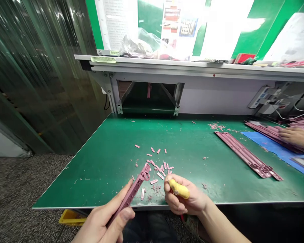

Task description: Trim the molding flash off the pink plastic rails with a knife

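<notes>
My left hand [107,216] is closed round a long mauve plastic part [131,193], which points up and away to the right, a ringed end at its tip. To the right of that tip, my right hand [186,197] is curled closed, with a yellow covering on one finger or thumb. A red-and-dark piece shows below the palm; what the fingers hold is mostly hidden. Small pink offcuts [154,181] and shavings lie scattered on the green tabletop [103,162] just beyond both hands.
Long mauve parts [243,152] lie at the right, beside a blue sheet [271,145]. Another person's hand [297,136] rests over more mauve parts at the far right. A shelf [167,64] spans the back above a conveyor opening [149,101]. A yellow bin [72,218] sits below the front edge.
</notes>
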A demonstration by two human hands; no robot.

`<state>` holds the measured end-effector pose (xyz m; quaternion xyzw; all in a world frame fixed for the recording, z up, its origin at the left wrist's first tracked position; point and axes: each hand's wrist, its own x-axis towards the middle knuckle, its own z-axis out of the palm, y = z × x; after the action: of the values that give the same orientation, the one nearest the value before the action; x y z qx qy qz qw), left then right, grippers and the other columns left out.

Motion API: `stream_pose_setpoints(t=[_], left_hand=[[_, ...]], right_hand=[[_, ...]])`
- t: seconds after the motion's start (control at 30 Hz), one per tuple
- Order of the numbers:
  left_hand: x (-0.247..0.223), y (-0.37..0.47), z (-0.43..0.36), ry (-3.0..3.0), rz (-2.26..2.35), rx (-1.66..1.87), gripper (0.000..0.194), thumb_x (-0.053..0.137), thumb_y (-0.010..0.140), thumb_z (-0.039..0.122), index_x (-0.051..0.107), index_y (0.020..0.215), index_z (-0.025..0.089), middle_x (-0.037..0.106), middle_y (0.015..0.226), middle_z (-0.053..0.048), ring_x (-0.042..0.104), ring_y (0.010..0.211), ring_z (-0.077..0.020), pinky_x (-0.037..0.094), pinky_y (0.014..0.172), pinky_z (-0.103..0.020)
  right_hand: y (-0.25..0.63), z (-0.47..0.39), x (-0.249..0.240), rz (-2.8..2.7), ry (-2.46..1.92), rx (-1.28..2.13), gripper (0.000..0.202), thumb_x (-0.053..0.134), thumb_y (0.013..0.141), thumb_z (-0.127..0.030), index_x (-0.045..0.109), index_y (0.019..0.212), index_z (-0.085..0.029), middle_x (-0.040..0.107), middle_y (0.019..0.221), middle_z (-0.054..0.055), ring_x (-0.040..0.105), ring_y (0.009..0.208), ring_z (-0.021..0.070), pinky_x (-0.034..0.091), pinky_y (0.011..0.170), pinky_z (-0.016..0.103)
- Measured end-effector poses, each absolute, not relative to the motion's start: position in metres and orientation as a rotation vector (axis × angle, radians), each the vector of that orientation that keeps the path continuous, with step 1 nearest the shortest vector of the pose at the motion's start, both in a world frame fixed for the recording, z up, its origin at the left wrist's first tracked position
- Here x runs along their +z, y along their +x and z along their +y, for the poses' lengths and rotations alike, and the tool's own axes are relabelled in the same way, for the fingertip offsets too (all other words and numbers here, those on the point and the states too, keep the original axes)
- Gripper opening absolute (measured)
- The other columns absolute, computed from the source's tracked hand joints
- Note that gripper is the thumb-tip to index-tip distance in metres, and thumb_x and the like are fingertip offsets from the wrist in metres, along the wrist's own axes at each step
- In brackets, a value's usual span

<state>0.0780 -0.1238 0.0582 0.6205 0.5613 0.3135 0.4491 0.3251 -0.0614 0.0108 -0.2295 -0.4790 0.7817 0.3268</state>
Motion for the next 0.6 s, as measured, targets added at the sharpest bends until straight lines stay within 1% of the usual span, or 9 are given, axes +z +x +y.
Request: stream_pose_setpoints(t=[0.07, 0.1, 0.17, 0.2, 0.27, 0.37, 0.47, 0.53, 0.6], left_hand=[[0.060, 0.066, -0.115, 1.685, 1.361, 0.648, 0.053, 0.037, 0.091, 0.053, 0.041, 0.139, 0.033, 0.071, 0.088, -0.002, 0.063, 0.060, -0.0129, 0.055, 0.057, -0.022], [0.062, 0.060, -0.110, 1.821, 1.350, 0.581, 0.049, 0.039, 0.092, 0.050, 0.043, 0.138, 0.035, 0.071, 0.099, -0.003, 0.067, 0.074, -0.0152, 0.056, 0.069, -0.025], [0.065, 0.049, -0.101, 2.149, 1.328, 0.471, 0.045, 0.047, 0.090, 0.043, 0.047, 0.135, 0.038, 0.067, 0.118, 0.000, 0.065, 0.100, -0.0181, 0.052, 0.087, -0.027], [0.067, 0.044, -0.097, 2.304, 1.315, 0.444, 0.045, 0.050, 0.090, 0.039, 0.047, 0.134, 0.039, 0.065, 0.122, 0.001, 0.063, 0.107, -0.0185, 0.051, 0.089, -0.026], [0.073, 0.035, -0.090, 2.579, 1.285, 0.459, 0.049, 0.053, 0.088, 0.032, 0.045, 0.136, 0.039, 0.066, 0.122, 0.002, 0.064, 0.104, -0.0187, 0.053, 0.085, -0.024], [0.087, 0.023, -0.081, 2.935, 1.208, 0.506, 0.057, 0.051, 0.086, 0.018, 0.041, 0.139, 0.037, 0.065, 0.124, 0.000, 0.064, 0.105, -0.0222, 0.051, 0.089, -0.031], [0.104, 0.014, -0.075, 3.211, 1.059, 0.398, 0.069, 0.042, 0.082, 0.006, 0.030, 0.145, 0.034, 0.060, 0.131, 0.000, 0.058, 0.115, -0.0248, 0.040, 0.103, -0.041], [0.113, 0.013, -0.075, 3.310, 0.962, 0.344, 0.072, 0.039, 0.080, 0.004, 0.028, 0.145, 0.031, 0.059, 0.132, 0.001, 0.057, 0.117, -0.0226, 0.031, 0.110, -0.039], [0.119, 0.016, -0.079, 3.219, 1.017, 0.479, 0.068, 0.038, 0.081, 0.005, 0.036, 0.142, 0.033, 0.061, 0.129, 0.003, 0.058, 0.115, -0.0200, 0.026, 0.112, -0.036]], right_hand=[[0.320, -0.070, 0.024, -1.409, -0.741, 1.766, 0.037, 0.059, 0.085, -0.056, 0.058, 0.094, -0.020, 0.040, 0.058, -0.008, 0.029, 0.045, 0.0048, 0.026, 0.043, 0.016], [0.317, -0.073, 0.032, -1.561, -0.828, 1.531, 0.040, 0.058, 0.084, -0.058, 0.060, 0.094, -0.020, 0.040, 0.061, -0.007, 0.031, 0.050, 0.0063, 0.027, 0.048, 0.018], [0.311, -0.073, 0.045, -1.892, -0.954, 0.959, 0.055, 0.055, 0.076, -0.070, 0.064, 0.090, -0.017, 0.045, 0.064, -0.004, 0.037, 0.057, 0.0093, 0.029, 0.053, 0.022], [0.308, -0.072, 0.050, -2.025, -0.977, 0.700, 0.062, 0.051, 0.073, -0.076, 0.064, 0.087, -0.017, 0.048, 0.064, -0.003, 0.040, 0.059, 0.0107, 0.029, 0.054, 0.023], [0.303, -0.067, 0.055, -2.203, -0.984, 0.354, 0.069, 0.042, 0.073, -0.080, 0.064, 0.081, -0.015, 0.055, 0.065, 0.000, 0.045, 0.058, 0.0122, 0.027, 0.053, 0.024], [0.300, -0.061, 0.059, -2.366, -1.008, 0.051, 0.068, 0.031, 0.082, -0.075, 0.063, 0.077, -0.015, 0.058, 0.062, 0.002, 0.047, 0.055, 0.0128, 0.023, 0.050, 0.025], [0.300, -0.059, 0.064, -2.450, -0.958, -0.092, 0.058, 0.037, 0.088, -0.067, 0.061, 0.075, -0.016, 0.057, 0.062, 0.000, 0.045, 0.053, 0.0121, 0.019, 0.048, 0.026], [0.301, -0.060, 0.068, -2.484, -0.906, -0.143, 0.047, 0.044, 0.092, -0.057, 0.058, 0.073, -0.017, 0.055, 0.062, -0.001, 0.042, 0.052, 0.0113, 0.018, 0.048, 0.026], [0.302, -0.062, 0.071, -2.484, -0.865, -0.172, 0.038, 0.046, 0.096, -0.044, 0.054, 0.070, -0.017, 0.052, 0.060, -0.002, 0.037, 0.051, 0.0109, 0.018, 0.049, 0.026]])
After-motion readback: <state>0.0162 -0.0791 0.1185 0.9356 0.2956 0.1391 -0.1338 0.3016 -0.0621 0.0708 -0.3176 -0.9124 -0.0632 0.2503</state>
